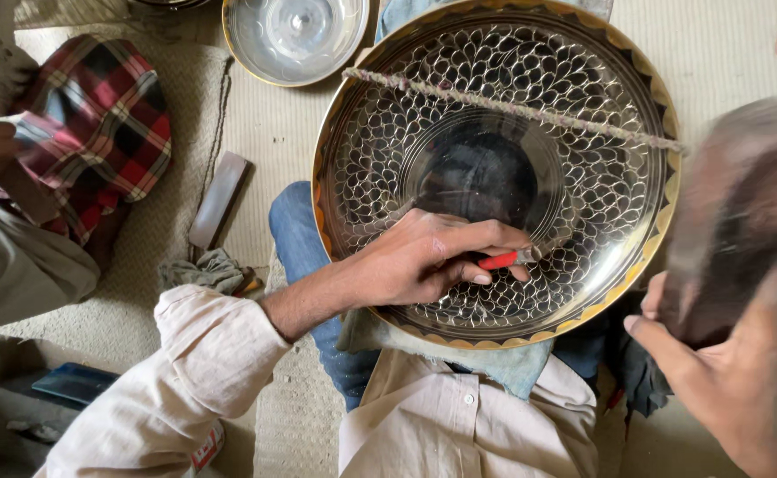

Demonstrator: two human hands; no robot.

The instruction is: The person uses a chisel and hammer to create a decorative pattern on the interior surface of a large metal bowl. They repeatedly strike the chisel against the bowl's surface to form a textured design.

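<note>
My left hand (432, 257) is closed around a red-handled tool (508, 258), pinched between thumb and fingers. The tool lies nearly level, its long axis running left to right, its metal tip pointing right and resting on the engraved plate (583, 177). The plate sits tilted on my lap in the middle of the scene, with a cord (512, 111) stretched across it. My right hand (729, 372), near right, grips a blurred dark block (742, 212). Woven matting (264, 133) covers the floor; a smaller bowl (295, 35) lies far, a checked cloth (96, 124) far left.
</note>
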